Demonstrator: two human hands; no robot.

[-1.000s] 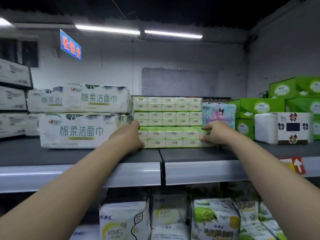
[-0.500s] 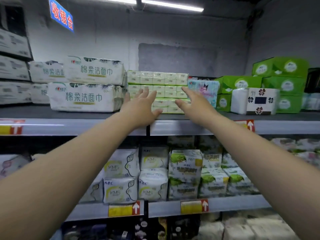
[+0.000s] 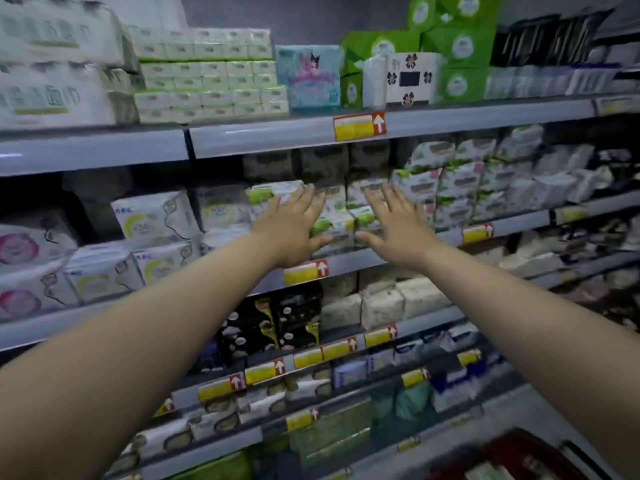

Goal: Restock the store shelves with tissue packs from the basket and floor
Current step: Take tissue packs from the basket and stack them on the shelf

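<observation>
Near the shelf (image 3: 519, 224), left hand (image 3: 294, 230) and right hand (image 3: 394, 226) spread wide, empty.

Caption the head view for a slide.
Empty left hand and right hand spread before green-and-white plastic packs; stacked pale-green tissue packs sit on grey shelf above.

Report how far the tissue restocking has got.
Done: a stack of pale green-and-white tissue packs sits on the grey top shelf. In hand: nothing; the left hand and right hand are open, empty. Left: the red plastic basket, bottom right, seems to hold more.
</observation>
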